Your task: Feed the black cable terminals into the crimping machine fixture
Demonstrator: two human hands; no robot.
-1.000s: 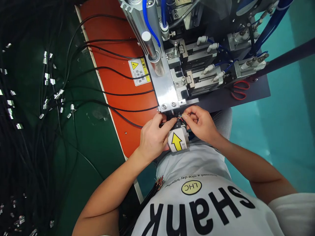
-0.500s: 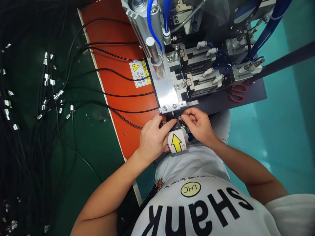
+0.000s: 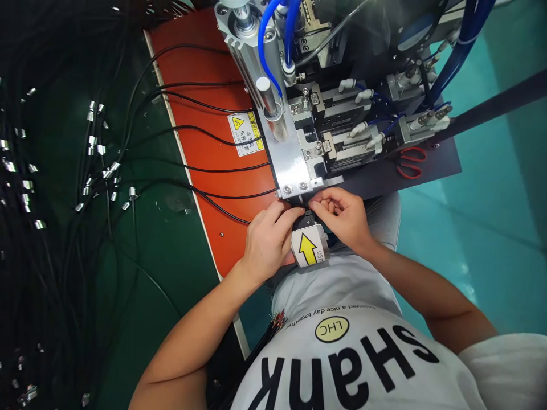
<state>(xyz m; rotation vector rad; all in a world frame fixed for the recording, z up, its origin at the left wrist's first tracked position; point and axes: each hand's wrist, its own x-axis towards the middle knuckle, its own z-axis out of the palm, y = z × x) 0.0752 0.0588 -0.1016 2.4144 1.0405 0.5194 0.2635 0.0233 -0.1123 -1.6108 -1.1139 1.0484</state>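
At the front edge of a metal pneumatic machine (image 3: 293, 165), both hands work close together. My left hand (image 3: 267, 239) is closed, thumb and fingers pinched beneath the machine's front plate; a black cable (image 3: 228, 212) runs into it from the left. Just to its right, my right hand (image 3: 344, 219) pinches thumb against forefinger near my left thumb tip. Whatever lies between those right fingertips is too small and covered to see now. A small black fixture (image 3: 304, 218) shows between the hands, behind a guard with a yellow arrow label (image 3: 308, 246).
Several black cables cross the orange board (image 3: 200, 136) toward the machine. Many cables with silver connector ends (image 3: 111, 169) lie on the dark green surface at left. Red-handled scissors (image 3: 411, 162) rest on the dark plate at right. Blue air hoses (image 3: 455, 62) hang above.
The right fingertips have moved slightly left and up toward the machine. Thin coloured wires that showed between the hands are now out of sight. The camera view has shifted slightly.
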